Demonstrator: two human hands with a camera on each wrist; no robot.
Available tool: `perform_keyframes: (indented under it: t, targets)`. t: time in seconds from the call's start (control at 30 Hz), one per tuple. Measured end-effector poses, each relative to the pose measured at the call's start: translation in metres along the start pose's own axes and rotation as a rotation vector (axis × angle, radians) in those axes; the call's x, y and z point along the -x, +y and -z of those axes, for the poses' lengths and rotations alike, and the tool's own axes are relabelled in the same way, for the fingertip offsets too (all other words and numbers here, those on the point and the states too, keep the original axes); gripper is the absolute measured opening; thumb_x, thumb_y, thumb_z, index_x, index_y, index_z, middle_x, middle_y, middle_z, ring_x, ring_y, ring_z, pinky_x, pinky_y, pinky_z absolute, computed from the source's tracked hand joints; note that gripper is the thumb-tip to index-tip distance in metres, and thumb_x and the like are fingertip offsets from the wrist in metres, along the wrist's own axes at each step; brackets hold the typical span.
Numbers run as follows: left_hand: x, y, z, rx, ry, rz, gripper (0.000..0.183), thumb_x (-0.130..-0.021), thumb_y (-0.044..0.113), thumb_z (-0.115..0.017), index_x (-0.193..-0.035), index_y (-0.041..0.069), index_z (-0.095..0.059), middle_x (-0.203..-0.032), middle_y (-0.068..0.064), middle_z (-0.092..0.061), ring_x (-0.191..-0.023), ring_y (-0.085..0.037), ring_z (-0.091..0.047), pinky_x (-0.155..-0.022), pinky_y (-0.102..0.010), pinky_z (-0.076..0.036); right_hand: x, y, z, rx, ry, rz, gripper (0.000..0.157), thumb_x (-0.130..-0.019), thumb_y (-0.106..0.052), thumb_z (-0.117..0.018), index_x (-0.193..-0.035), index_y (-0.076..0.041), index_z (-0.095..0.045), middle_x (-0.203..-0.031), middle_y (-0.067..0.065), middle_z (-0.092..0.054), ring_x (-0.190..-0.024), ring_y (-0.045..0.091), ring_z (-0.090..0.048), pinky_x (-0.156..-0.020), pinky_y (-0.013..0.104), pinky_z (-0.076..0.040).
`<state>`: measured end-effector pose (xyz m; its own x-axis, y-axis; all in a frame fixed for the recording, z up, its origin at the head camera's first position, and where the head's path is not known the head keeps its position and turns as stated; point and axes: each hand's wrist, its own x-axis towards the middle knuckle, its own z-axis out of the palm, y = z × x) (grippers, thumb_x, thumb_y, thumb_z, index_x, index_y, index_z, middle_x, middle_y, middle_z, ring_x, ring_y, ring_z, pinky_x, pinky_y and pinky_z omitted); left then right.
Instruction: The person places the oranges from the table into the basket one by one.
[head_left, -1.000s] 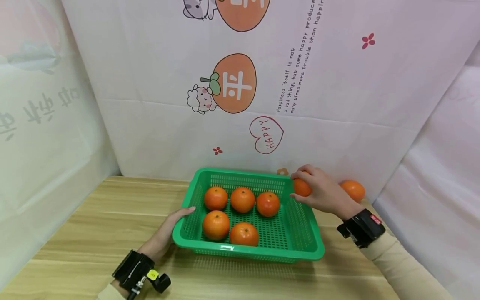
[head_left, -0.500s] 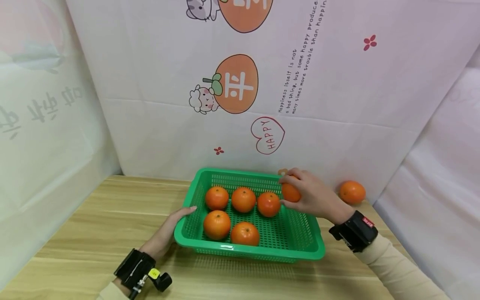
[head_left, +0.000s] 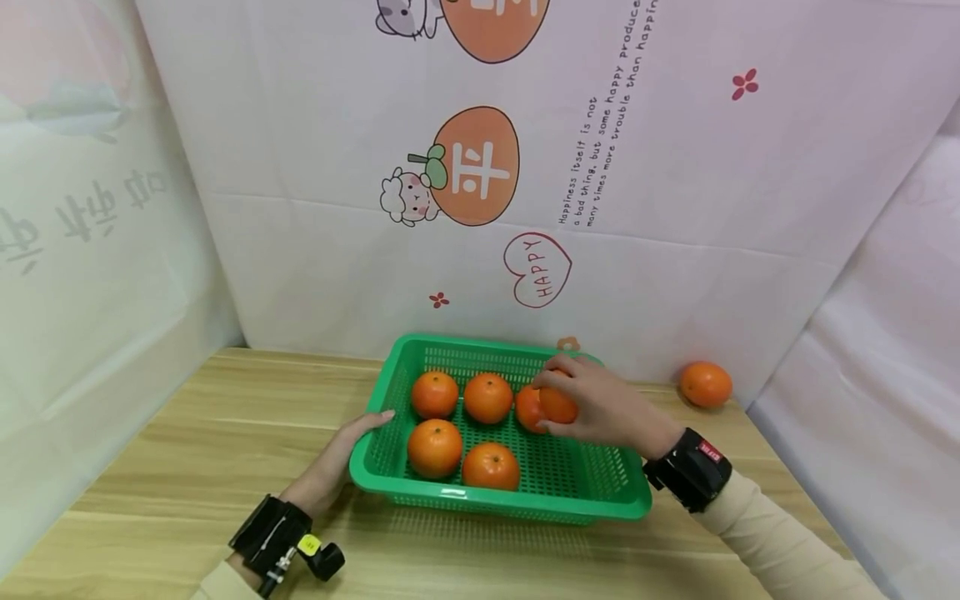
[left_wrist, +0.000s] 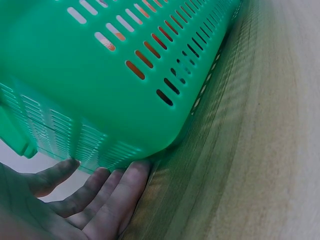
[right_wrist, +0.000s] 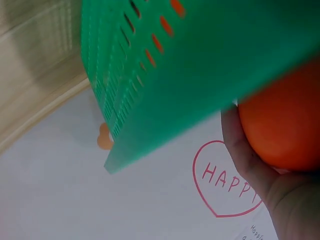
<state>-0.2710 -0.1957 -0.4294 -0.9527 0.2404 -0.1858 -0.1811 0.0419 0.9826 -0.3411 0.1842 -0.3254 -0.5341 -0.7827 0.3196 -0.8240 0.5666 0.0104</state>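
Note:
In the head view a green plastic basket (head_left: 525, 504) stands on the wooden table with several oranges (head_left: 435, 448) inside. My left hand (head_left: 336, 462) holds its left side, thumb over the rim. In the left wrist view the fingers (left_wrist: 112, 205) lie against the outside of the basket wall (left_wrist: 90, 100). My right hand (head_left: 607, 407) grips another orange (head_left: 559, 400) above the basket's right half, partly covering an orange (head_left: 528, 408) in the back row. In the right wrist view the held orange (right_wrist: 285, 120) appears beside the basket rim (right_wrist: 200, 120).
One more orange (head_left: 705, 384) lies on the table (head_left: 165, 467) at the back right, beside the printed cloth (head_left: 645, 292) behind the basket. White cloth walls (head_left: 892, 333) close in both sides.
My right hand has moved left with the orange, from the basket's back right corner to over the back row. My left hand and the basket stay in place.

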Motion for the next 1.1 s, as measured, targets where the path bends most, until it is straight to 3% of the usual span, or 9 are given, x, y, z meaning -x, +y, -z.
perform_keyframes:
  t: [0.4, 0.83, 1.1]
  targets:
    - [0.002, 0.0, 0.0, -0.011, 0.0, -0.001, 0.08, -0.105, 0.057, -0.042, -0.169, 0.016, -0.017, -0.171, -0.017, -0.034, -0.15, -0.032, -0.046, -0.119, -0.045, -0.044, 0.002, -0.018, 0.004, 0.034, -0.195, 0.042, 0.049, -0.083, -0.043, -0.088, -0.124, -0.021, -0.07, -0.125, -0.001, -0.063, -0.107, 0.019, -0.06, -0.089, 0.037, -0.059]
    - [0.0, -0.002, 0.0, -0.002, -0.004, -0.006, 0.08, -0.105, 0.056, -0.044, -0.169, 0.015, -0.018, -0.17, -0.019, -0.035, -0.15, -0.034, -0.046, -0.118, -0.046, -0.046, -0.005, -0.034, 0.008, 0.009, -0.266, 0.079, 0.048, -0.084, -0.043, -0.088, -0.123, -0.024, -0.067, -0.126, -0.001, -0.064, -0.106, 0.018, -0.061, -0.091, 0.036, -0.057]
    - [0.001, -0.001, 0.0, -0.001, 0.007, -0.003, 0.081, -0.105, 0.056, -0.044, -0.168, 0.013, -0.021, -0.167, -0.019, -0.041, -0.143, -0.029, -0.053, -0.111, -0.037, -0.05, -0.017, -0.04, 0.006, 0.034, -0.307, 0.088, 0.055, -0.083, -0.046, -0.087, -0.129, -0.021, -0.067, -0.123, -0.001, -0.065, -0.105, 0.017, -0.062, -0.094, 0.036, -0.057]
